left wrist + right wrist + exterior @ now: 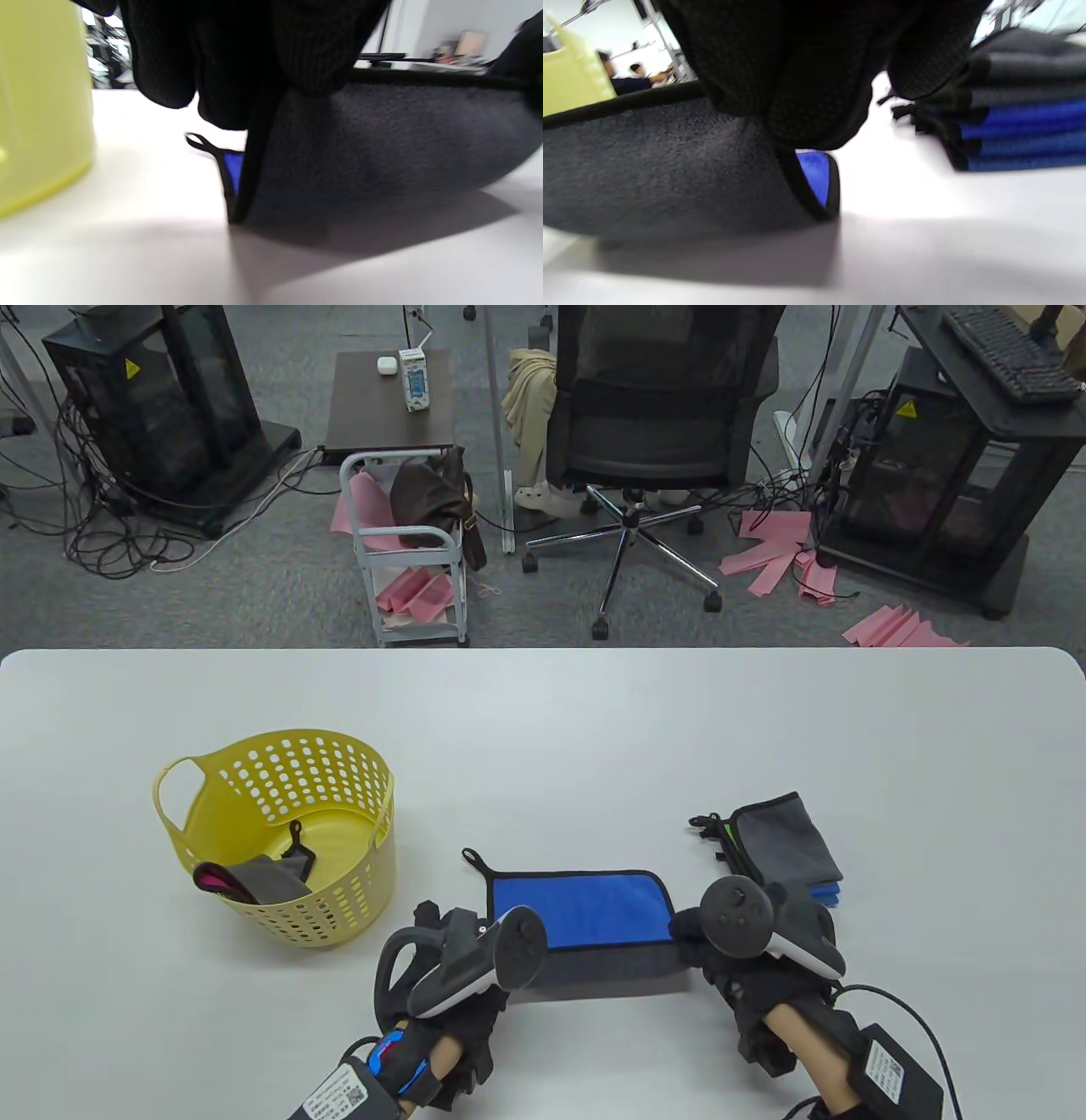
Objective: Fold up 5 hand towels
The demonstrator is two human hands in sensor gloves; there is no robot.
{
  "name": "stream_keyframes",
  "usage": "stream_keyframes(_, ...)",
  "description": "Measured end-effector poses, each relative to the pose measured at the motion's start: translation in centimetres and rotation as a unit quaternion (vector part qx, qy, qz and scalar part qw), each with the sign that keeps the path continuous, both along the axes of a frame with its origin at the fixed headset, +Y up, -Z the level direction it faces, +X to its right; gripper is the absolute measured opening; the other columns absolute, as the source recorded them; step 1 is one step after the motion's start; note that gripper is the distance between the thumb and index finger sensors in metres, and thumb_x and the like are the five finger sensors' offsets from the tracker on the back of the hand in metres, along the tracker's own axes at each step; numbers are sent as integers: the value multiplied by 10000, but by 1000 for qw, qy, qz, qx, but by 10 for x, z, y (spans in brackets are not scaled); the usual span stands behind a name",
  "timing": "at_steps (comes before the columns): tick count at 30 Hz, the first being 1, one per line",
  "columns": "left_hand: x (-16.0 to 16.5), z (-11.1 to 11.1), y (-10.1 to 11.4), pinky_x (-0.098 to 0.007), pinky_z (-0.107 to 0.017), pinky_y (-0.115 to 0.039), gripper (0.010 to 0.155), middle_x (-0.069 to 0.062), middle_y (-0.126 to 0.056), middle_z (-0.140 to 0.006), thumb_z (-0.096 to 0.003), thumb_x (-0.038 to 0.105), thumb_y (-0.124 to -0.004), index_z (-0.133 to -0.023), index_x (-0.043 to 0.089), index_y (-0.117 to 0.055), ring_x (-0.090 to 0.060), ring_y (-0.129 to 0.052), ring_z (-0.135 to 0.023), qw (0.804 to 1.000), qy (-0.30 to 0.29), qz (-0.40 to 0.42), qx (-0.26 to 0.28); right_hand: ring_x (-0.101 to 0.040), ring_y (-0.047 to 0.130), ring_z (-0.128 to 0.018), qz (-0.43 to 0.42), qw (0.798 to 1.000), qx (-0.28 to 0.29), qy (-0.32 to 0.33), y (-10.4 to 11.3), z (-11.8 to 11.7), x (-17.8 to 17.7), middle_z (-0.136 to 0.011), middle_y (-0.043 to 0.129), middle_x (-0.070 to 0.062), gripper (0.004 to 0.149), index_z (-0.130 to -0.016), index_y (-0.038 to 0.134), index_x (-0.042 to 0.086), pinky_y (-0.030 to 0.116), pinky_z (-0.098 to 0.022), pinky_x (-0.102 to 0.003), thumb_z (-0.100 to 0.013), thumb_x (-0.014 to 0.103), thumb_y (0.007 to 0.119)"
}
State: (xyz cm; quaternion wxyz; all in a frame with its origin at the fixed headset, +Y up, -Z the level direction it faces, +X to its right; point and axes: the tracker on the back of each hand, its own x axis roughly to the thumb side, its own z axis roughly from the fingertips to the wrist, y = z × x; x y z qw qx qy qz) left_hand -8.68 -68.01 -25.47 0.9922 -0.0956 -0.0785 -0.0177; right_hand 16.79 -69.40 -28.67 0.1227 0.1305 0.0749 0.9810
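- Table view: towel point(585, 909), blue face up with a grey underside, lies low and centre on the table point(543, 712). Its near edge is lifted and rolling toward the far edge.
- Left hand point(450, 963) sits at the towel's lower-left corner and right hand point(747, 937) at its lower-right corner — trackers hide the fingers here.
- Basket point(280, 848), yellow, stands at left of centre with at least one unfolded cloth inside. A stack point(785, 844) of folded towels rests right of centre, just beyond the right hand.
- Left wrist view: gloved fingers point(309, 51) pinch the towel's black-trimmed edge, the grey side curving up off the table; a hang loop pokes out at centre left.
- Right wrist view: fingers point(806, 97) clamp the other corner the same way, blue showing inside the curl. The stack sits at right, grey layers over blue.
- Step in hand, as I judge it: the first lengthwise fold of one towel, with some already done and some waiting in the basket.
- Next move calls for carrying both corners evenly to the far edge — matching trim to trim — then flattening.
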Motion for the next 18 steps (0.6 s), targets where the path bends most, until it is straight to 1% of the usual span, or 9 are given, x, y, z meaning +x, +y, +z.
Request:
stream_keyframes(3,11,-20,-2,-686,-742,-519,406,-40,-985,-826,-535,406,-759,-895,245,-858,-380,-895,-874,999,38,-28,24,-80,1014,-425,30,998,48,-41,-2,-14,-13,-766,978,-64,383,-860,823,183,827,-572,-483,-498,288,893)
stream_keyframes(5,15,-34,-8,-681,-743,-522,407,-31,-974,-838,-535,405,-755,-907,263,-838,-374,-890,-881,997,60,-45,26,-78,1014,-419,57,994,72,-61,-7,-22,-21,-763,980,-61,374,-851,829,189,827,-568,-484,-497,293,898)
stream_keyframes(7,19,-51,-17,-680,-741,-525,406,-31,-974,-838,-530,402,-759,-904,268,-840,-375,-890,-880,994,80,-55,42,-73,1013,-417,96,989,89,-76,-18,-34,-30,-761,981,-48,367,-840,836,205,832,-567,-476,-493,303,902)
stream_keyframes(8,20,-58,-21,-682,-742,-521,405,-34,-971,-842,-528,403,-759,-902,271,-840,-377,-886,-883,994,84,-61,42,-76,1012,-418,104,987,92,-82,-23,-39,-32,-758,983,-48,360,-832,845,210,831,-565,-480,-490,304,906)
stream_keyframes(9,21,-66,-28,-681,-742,-522,405,-26,-971,-841,-524,408,-759,-900,279,-841,-370,-888,-884,993,89,-71,41,-80,1013,-422,116,986,82,-89,-31,-45,-35,-762,981,-44,355,-827,850,216,828,-567,-483,-488,306,908)
stream_keyframes(12,23,-80,-44,-682,-743,-519,404,-20,-969,-844,-514,415,-760,-891,298,-844,-367,-886,-889,991,94,-89,36,-86,1017,-429,131,984,78,-97,-46,-53,-39,-761,987,-38,345,-812,866,224,828,-566,-486,-481,308,913)
stream_keyframes(13,24,-85,-49,-683,-741,-520,402,-20,-972,-842,-515,418,-759,-890,301,-846,-367,-886,-888,991,97,-90,25,-87,1019,-427,137,982,84,-98,-50,-54,-41,-759,988,-37,344,-809,869,227,826,-565,-490,-479,310,915)
stream_keyframes(14,24,-88,-55,-683,-741,-520,402,-18,-974,-840,-514,418,-760,-889,300,-848,-366,-890,-885,990,102,-92,22,-88,1019,-430,142,981,86,-96,-53,-56,-43,-758,990,-37,343,-807,872,227,832,-569,-479,-477,311,916)
stream_keyframes(18,22,-93,-67,-681,-735,-536,398,-11,-987,-829,-508,428,-761,-875,307,-859,-361,-908,-875,990,107,-90,9,-110,1024,-463,154,980,71,-101,-62,-60,-45,-787,983,-39,340,-809,876,231,810,-574,-509,-480,310,912)
